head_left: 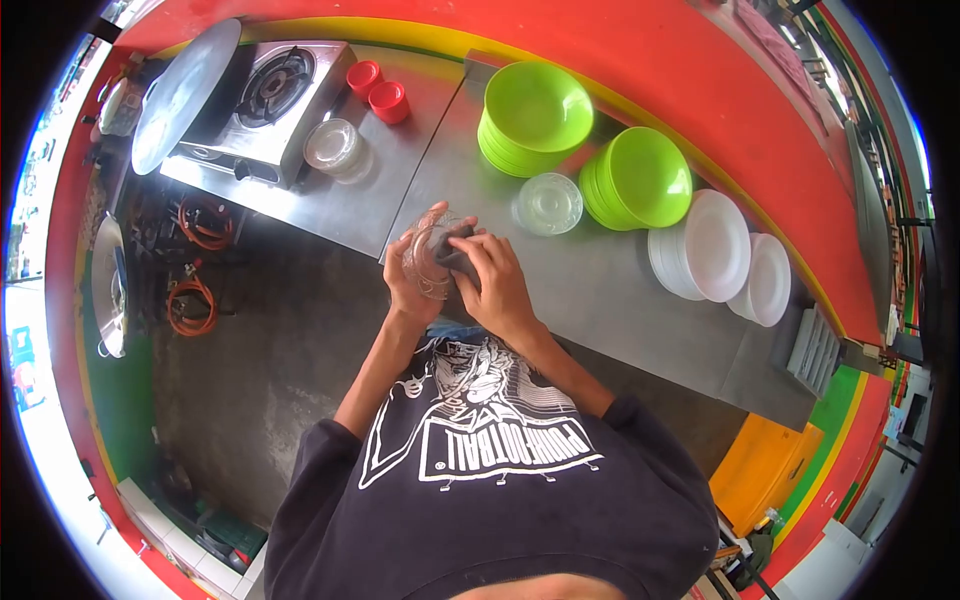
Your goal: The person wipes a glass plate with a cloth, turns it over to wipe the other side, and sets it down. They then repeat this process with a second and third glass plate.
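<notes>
In front of my chest, my left hand (405, 283) is wrapped round a clear glass bowl (427, 268) with a ridged rim, tilted on its side. My right hand (498, 288) pinches a dark grey cloth (456, 250) and presses it against the inside of the bowl. Both hands are over the near edge of the steel counter (465, 190). Beyond my right hand, a stack of clear bowls (550, 204) stands on that counter. Another clear stack (334, 147) is farther off to the left.
Stacks of green bowls (540, 108) and more green bowls (637, 178) line the back of the counter, followed by white bowls (702, 247) on the right. Two red cups (389, 102) stand beside a gas stove (272, 92). A large metal lid (188, 95) leans at the stove's left.
</notes>
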A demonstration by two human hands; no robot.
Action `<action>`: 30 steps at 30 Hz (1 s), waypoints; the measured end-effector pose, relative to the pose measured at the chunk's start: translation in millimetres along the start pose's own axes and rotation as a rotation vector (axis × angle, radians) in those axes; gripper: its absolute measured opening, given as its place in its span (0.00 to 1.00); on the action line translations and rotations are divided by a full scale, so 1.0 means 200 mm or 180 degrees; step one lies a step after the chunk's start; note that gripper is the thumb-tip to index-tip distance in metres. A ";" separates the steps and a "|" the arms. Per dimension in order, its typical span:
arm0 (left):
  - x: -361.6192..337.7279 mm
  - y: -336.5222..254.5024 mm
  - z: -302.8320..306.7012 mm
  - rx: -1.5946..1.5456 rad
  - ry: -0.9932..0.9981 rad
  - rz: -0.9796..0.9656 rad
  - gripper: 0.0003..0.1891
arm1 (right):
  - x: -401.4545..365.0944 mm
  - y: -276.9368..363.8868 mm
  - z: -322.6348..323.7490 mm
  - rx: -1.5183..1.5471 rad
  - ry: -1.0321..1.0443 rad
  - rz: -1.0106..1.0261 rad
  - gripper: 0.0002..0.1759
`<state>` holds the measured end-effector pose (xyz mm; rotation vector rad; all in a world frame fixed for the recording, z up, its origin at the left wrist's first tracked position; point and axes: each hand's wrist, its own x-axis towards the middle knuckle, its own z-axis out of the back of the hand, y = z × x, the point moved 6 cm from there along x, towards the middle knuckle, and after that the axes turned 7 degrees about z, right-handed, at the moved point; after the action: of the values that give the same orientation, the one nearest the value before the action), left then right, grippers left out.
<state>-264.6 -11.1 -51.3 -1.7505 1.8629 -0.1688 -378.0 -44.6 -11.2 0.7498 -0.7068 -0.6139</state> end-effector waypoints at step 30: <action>-0.03 -0.16 0.01 0.0267 -0.0272 0.0115 0.40 | 0.02 0.12 -0.05 0.0882 0.0453 0.0838 0.34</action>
<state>-235.9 -9.8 -36.6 -1.6412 1.7990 -0.1537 -362.1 -28.3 3.5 0.9282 -0.7517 -0.2221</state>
